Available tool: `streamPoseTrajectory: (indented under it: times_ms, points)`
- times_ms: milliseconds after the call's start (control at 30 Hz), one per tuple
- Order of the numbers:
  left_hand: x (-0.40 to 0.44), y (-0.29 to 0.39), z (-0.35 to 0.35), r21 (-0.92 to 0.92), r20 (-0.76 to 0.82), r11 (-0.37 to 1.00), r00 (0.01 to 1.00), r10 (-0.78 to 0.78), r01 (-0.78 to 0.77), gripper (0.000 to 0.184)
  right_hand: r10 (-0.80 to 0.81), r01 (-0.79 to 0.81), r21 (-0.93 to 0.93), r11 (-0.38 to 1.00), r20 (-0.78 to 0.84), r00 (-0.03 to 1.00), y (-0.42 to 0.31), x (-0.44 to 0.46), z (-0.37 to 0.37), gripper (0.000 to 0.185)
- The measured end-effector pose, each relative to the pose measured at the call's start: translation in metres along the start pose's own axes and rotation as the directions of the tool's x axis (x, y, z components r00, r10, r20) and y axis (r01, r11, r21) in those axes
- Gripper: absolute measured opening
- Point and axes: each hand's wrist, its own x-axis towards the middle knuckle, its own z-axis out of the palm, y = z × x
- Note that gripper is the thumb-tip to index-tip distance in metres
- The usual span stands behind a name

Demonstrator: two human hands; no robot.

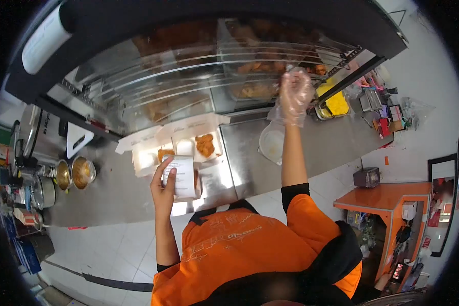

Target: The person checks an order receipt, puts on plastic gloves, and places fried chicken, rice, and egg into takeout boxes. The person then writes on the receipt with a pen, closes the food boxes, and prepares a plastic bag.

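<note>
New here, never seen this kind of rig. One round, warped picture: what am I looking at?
There is no robot: a person works with their own two hands. One head-worn camera looks forward and down, so the orange shirt shows at the bottom. The steel counter bears open boxes with fried pieces, metal bowls and more. The left hand holds a printed white item, its text too small to read. The right hand, in clear plastic, is at the display cabinet; whether it grips anything is unclear.
</note>
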Motion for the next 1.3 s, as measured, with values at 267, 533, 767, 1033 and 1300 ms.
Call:
streamPoseTrajectory:
  times_ms: [267,533,767,1033,1300]
  points:
    - [-0.005,0.084,0.108,-0.190,0.150,0.965,0.966,0.209,-0.179,0.081,-0.022,0.030,-0.213,0.977,0.040,0.999,0.029,0.035,-0.033,0.015]
    - [-0.024,0.133,0.145,-0.170,0.160,0.926,0.917,0.364,-0.338,0.095,-0.050,-0.037,-0.417,0.908,-0.196,0.979,0.105,0.092,-0.110,0.022]
    - [-0.027,0.134,0.159,-0.059,0.131,0.899,0.889,0.438,-0.434,0.090,-0.021,-0.100,-0.654,0.750,-0.174,0.985,0.120,0.118,-0.147,0.029]
    - [-0.038,0.066,0.155,0.589,0.098,0.607,0.792,0.603,-0.534,0.094,0.464,-0.347,0.605,0.717,-0.042,0.885,-0.087,0.019,-0.055,0.074]
    - [0.006,0.038,-0.053,0.795,-0.417,0.578,0.523,0.743,-0.187,0.113,0.016,-0.988,0.119,0.101,0.992,0.122,-0.241,-0.180,0.083,0.083]
